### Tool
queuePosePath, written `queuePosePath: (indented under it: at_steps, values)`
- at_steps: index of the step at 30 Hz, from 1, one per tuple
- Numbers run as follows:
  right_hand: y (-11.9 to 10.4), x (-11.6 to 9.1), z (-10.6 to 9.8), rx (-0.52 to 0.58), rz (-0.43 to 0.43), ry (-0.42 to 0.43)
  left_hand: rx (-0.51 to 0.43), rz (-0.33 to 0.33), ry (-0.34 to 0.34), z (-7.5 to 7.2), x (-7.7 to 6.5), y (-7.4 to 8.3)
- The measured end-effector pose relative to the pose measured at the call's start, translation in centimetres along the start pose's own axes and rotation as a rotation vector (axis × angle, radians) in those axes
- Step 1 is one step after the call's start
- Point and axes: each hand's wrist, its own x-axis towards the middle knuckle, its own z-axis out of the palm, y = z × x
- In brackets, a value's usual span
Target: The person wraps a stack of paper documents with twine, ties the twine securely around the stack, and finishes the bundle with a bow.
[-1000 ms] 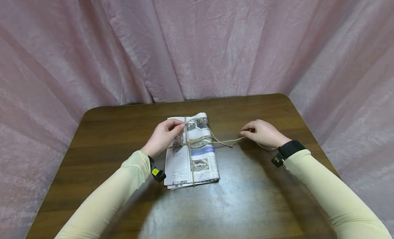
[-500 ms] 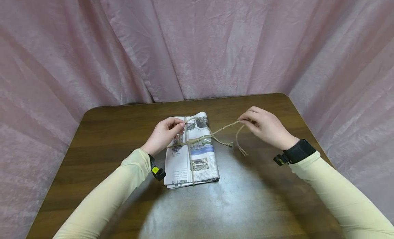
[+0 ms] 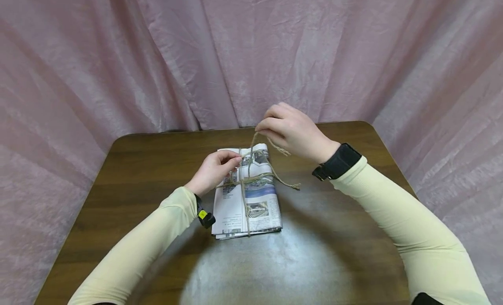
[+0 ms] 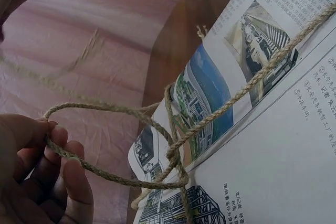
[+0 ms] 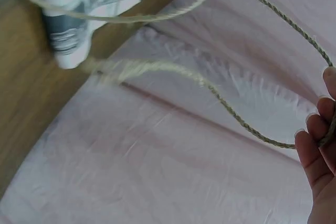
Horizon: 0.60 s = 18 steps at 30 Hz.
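A stack of folded newspapers (image 3: 229,215) lies on the table, with jute twine (image 3: 245,200) crossing over it lengthwise and sideways. At the stack's far left part my left hand (image 3: 214,171) pinches a loop of this twine between thumb and fingers; in the left wrist view the loop (image 4: 105,107) stands up off the paper. My right hand (image 3: 292,132) is raised above the stack's far right corner and holds the other length of twine, whose short tail (image 3: 279,147) hangs from the fingers. Another loose twine end (image 3: 292,186) rests on the table, right of the stack.
The brown wooden table (image 3: 137,200) has rounded far corners. A pink curtain (image 3: 275,56) hangs behind it and along both sides. Each wrist wears a black strap, such as the right strap (image 3: 341,161).
My right hand has moved left, up and away from me, bringing its twine from beside the stack to above its far end. The left hand keeps its pinch in nearly the same place.
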Motion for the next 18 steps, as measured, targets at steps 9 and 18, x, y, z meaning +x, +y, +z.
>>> queuePosePath:
  at_steps: [9, 18]
  values:
    - [1.0, 3.9, 2.5, 0.011, 0.032, -0.059, 0.016, 0.006, -0.018, 0.2, 0.1, 0.2]
    - [2.3, 5.5, 5.2, -0.013, 0.149, -0.143, -0.011, 0.017, -0.063, 0.4, 0.1, 0.2]
